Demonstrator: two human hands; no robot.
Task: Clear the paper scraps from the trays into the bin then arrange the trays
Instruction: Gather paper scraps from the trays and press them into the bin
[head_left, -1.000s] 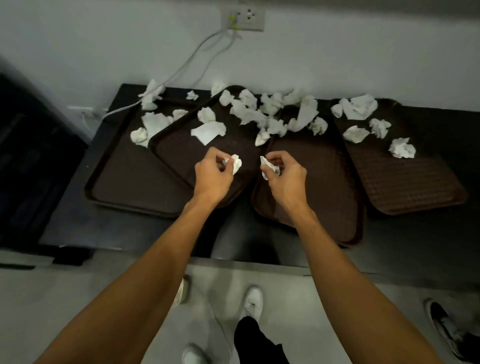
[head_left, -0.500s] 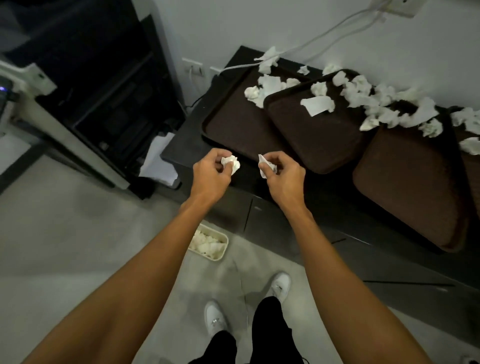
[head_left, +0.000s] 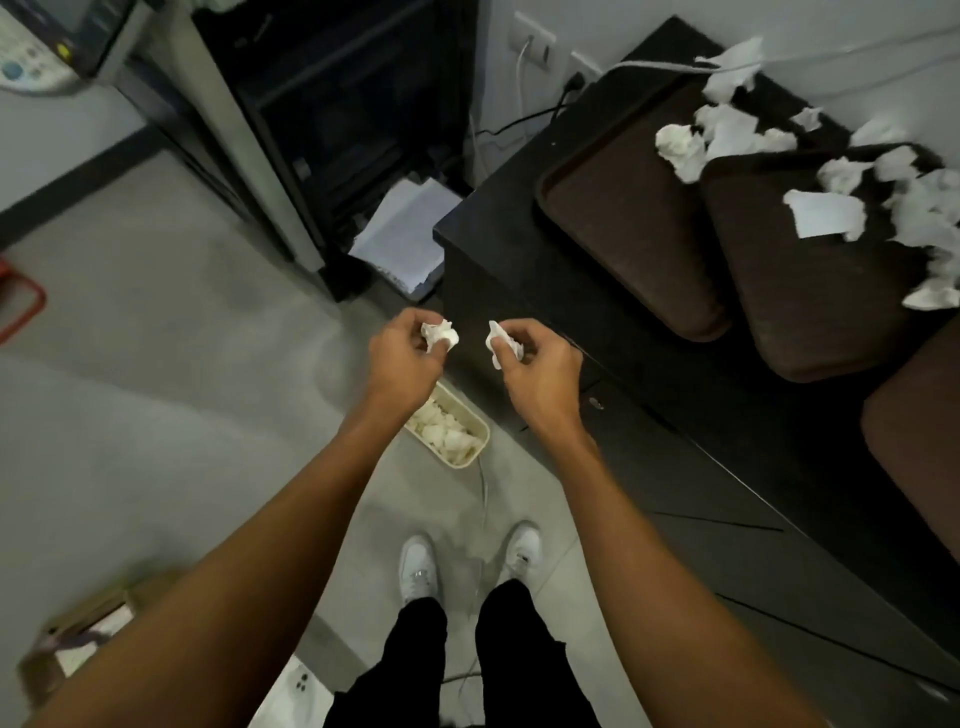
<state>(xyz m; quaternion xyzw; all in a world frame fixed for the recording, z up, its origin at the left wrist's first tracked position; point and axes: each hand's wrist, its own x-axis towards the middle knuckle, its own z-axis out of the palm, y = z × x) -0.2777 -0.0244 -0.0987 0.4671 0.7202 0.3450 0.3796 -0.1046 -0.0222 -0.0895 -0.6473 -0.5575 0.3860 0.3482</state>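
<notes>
White scraps (head_left: 440, 333) are pinched in the left hand (head_left: 402, 358) and right hand (head_left: 540, 369), held apart; the bin (head_left: 484, 434) is half hidden.

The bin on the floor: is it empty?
No, the cream bin holds a heap of crumpled paper scraps.

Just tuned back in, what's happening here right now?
A person stands by the dark counter. The left grip pinches one crumpled scrap and the right grip pinches another scrap, both held out above the cream bin on the floor, which already holds paper. Many loose scraps lie on the brown trays, so clearing is partway and arranging is not yet started.
</notes>
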